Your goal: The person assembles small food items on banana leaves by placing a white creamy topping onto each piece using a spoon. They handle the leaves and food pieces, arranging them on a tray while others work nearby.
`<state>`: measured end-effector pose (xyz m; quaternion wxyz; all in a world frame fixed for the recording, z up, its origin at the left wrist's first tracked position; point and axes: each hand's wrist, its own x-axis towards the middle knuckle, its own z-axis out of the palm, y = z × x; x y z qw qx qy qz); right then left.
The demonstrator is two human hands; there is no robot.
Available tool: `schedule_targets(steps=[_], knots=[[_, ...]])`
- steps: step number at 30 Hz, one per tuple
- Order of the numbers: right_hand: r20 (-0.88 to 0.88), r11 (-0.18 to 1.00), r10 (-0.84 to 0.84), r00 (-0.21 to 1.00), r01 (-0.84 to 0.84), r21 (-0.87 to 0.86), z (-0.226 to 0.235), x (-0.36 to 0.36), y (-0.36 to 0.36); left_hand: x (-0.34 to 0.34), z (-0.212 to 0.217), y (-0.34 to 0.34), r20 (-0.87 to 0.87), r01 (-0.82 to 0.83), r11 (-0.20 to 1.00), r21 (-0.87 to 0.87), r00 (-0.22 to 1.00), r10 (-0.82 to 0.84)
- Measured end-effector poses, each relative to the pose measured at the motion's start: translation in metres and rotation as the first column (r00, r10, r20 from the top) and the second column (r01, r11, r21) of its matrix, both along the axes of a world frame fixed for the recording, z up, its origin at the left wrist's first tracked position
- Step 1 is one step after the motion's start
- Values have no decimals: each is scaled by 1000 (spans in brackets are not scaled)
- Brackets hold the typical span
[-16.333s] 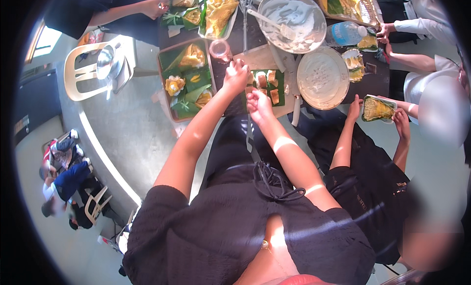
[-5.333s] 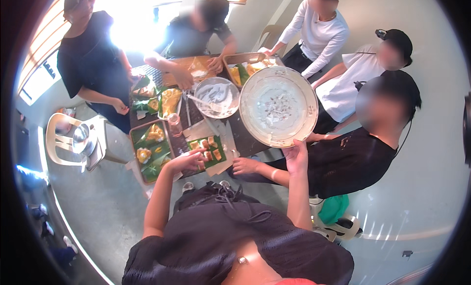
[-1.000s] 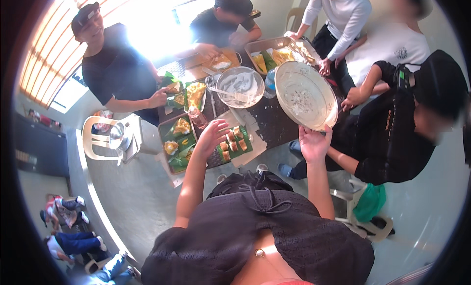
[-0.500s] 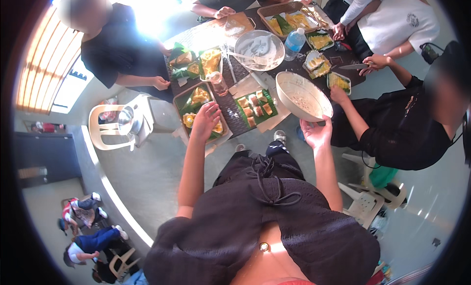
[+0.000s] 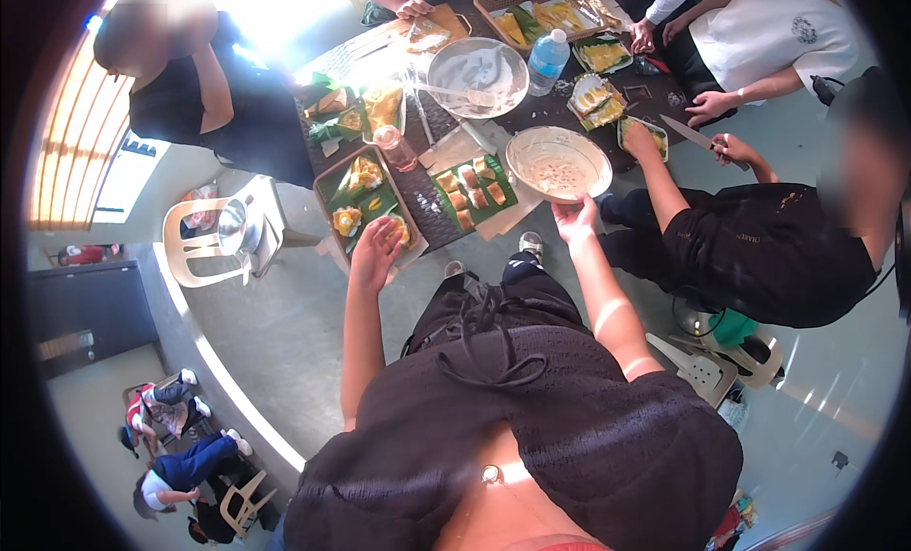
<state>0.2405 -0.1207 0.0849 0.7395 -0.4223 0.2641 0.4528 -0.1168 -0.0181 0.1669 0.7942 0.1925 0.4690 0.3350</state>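
Observation:
My right hand [image 5: 575, 217] grips the near rim of a pale bowl [image 5: 558, 162], with bits of food smeared over its inside. The bowl is at the table's near edge and tilts slightly; I cannot tell whether it rests on the table. My left hand [image 5: 377, 250] hovers, fingers apart and holding nothing, by the near end of a brown tray [image 5: 327, 186] lined with green leaf and bearing yellow food. Between my hands several browned rolls [image 5: 467, 177] lie in rows on a banana leaf [image 5: 500, 205].
A large metal basin [image 5: 517, 86] with a spatula stands beyond the bowl, next to a blue water bottle [image 5: 548, 62]. On the right a co-worker holds a knife [image 5: 685, 130], the other hand at a small leaf-lined tray [image 5: 655, 150]. A plastic chair [image 5: 176, 247] stands left.
The bowl has come down and leveled out over the table's edge, still in my right hand. The left hand stays raised. The co-worker's hand has moved further over the small tray.

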Motion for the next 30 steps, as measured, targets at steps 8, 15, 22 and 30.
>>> schedule_targets(steps=[8,15,22,30], knots=[[120,953,303,945,-301,-34,-49,33,-4,61,7,4,-6,59,997,53,998,-58],[59,566,824,564,-811,-150,-46,66,-6,116,13,2,-65,99,991,90,994,-93],[-41,-291,952,-303,-855,-430,-31,115,-12,138,7,0,-76,-1,997,82,997,7],[16,-457,756,-654,-545,-703,3,132,20,121,-10,-11,-92,-238,970,52,966,242]])
